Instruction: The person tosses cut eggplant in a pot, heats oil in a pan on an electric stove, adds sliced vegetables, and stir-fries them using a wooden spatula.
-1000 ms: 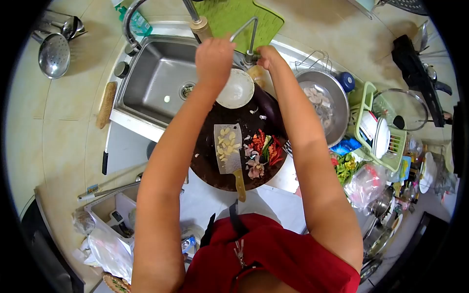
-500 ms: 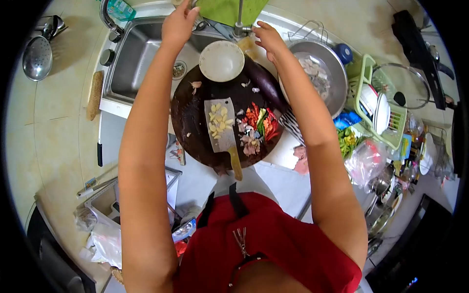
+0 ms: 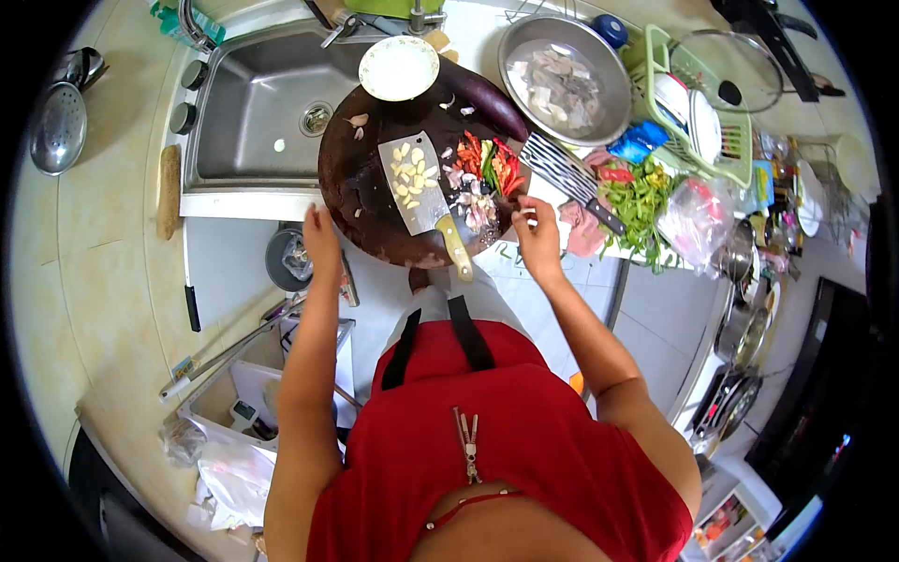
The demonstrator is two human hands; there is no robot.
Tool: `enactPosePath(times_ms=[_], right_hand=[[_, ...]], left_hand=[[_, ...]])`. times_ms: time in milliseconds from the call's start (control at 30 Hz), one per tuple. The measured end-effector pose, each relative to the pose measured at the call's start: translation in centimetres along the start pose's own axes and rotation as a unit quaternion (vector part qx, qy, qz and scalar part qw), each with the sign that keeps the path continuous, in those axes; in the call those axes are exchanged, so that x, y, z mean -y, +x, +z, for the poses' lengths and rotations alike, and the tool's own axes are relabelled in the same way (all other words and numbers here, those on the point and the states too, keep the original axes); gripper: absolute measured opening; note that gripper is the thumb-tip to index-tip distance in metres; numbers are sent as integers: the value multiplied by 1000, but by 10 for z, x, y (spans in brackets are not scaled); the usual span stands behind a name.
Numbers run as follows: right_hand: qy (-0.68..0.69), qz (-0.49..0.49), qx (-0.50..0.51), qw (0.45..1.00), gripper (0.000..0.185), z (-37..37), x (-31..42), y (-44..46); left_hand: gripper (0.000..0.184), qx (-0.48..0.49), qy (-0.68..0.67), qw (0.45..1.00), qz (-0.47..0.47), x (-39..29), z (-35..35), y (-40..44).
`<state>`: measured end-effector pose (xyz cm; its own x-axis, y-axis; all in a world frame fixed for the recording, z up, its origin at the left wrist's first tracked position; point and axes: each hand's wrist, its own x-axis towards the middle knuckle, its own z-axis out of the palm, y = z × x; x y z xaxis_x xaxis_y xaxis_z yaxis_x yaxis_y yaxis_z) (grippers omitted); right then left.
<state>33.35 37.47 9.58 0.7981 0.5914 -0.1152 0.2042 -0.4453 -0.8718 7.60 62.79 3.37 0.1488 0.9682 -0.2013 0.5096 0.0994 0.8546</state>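
My left hand [image 3: 322, 242] hangs by the left rim of a round dark chopping board [image 3: 351, 192], fingers stretched out and holding nothing visible. Near the board's lower right edge is my right hand [image 3: 538, 242], its fingers loosely bent and apart, with nothing clear between them. A cleaver [image 3: 421, 215] lies flat on the board, peeled garlic cloves [image 3: 412, 173] on its blade and its handle over the front edge. Beside it are cut red and green chillies [image 3: 494, 167] and a pile of purplish-white pieces [image 3: 478, 208]. A white bowl [image 3: 399, 68] and an eggplant [image 3: 492, 105] sit towards the back.
A steel sink [image 3: 253, 112] is at left. Right of the board stand a metal basin [image 3: 567, 89] with pale pieces in water, a striped knife [image 3: 571, 183], leafy greens [image 3: 641, 211] and a green dish rack [image 3: 735, 159]. An open bin [image 3: 290, 255] stands below the counter.
Both hands have come back from the tap area behind the board to its near left and right edges. The camera view has shifted; the cleaver and chopped food stay on the board.
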Motion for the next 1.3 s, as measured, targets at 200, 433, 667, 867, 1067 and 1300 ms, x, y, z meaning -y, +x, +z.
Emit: enactPosePath(times_ms=[200,433,667,867,1067,1300], right_hand=[[15,76,-69,995,54,31,-43,-37],[201,134,-23,970,67,44,-40,-16],[-28,48,-77,996,65,42,-13,-16],[-62,-62,-71,994,51,45,55,37],[206,106,107,967,61,108,92,126],[246,125,107,955,43,154,108,182]], left_hand=[[58,107,-198,952,-207,-6,6,-69],[64,213,-364,842,-335,21,21,-65],[67,158,-334,852,-371,16,34,-65],[67,157,-304,874,-344,13,38,-67],[69,145,-270,887,-347,24,42,-63],[66,137,-259,907,-302,22,41,-68]])
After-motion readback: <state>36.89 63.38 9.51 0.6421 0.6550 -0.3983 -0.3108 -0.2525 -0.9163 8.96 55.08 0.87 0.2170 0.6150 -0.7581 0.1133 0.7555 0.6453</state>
